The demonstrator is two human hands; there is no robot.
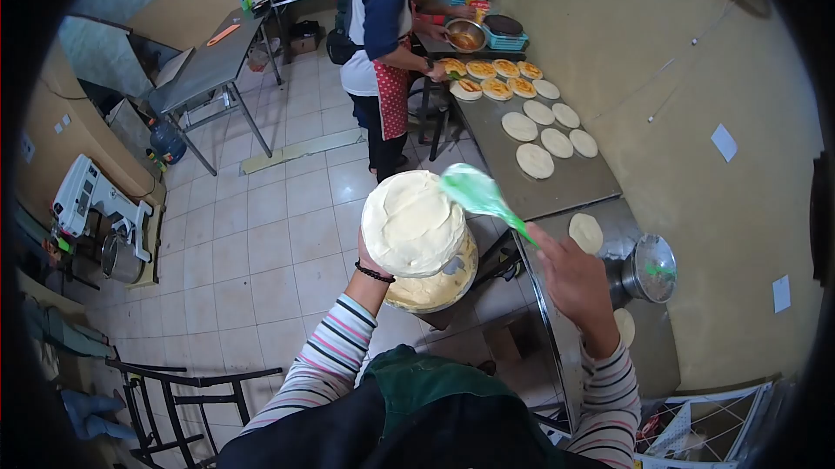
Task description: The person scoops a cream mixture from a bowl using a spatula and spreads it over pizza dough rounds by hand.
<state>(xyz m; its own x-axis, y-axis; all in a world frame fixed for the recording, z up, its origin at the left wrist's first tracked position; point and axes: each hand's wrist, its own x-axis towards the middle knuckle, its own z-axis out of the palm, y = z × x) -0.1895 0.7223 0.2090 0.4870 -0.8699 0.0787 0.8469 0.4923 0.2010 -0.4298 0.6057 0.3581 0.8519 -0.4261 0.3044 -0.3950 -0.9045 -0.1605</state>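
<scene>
My left hand (pixel 364 253) supports a round flat base spread with pale cream (pixel 413 224); most of its fingers are hidden beneath. In my right hand (pixel 570 282), closed around its handle, is a green spatula (pixel 477 193) with cream on its blade. The blade is by the right edge of the base. Below the base stands a wide bowl (pixel 465 282) holding a pale yellow creamy mix, partly covered from view. Several plain round bases (pixel 585 232) lie on the metal table beside my right hand.
Along the wall runs a metal table (pixel 522 186) with plain and orange-topped rounds (pixel 497 89). A metal bowl (pixel 652 269) stands at its near end. Another person (pixel 383 43) works at the far end beside a bowl (pixel 465 35). A white mixer (pixel 96 199) and black metal frame (pixel 204 399) are left.
</scene>
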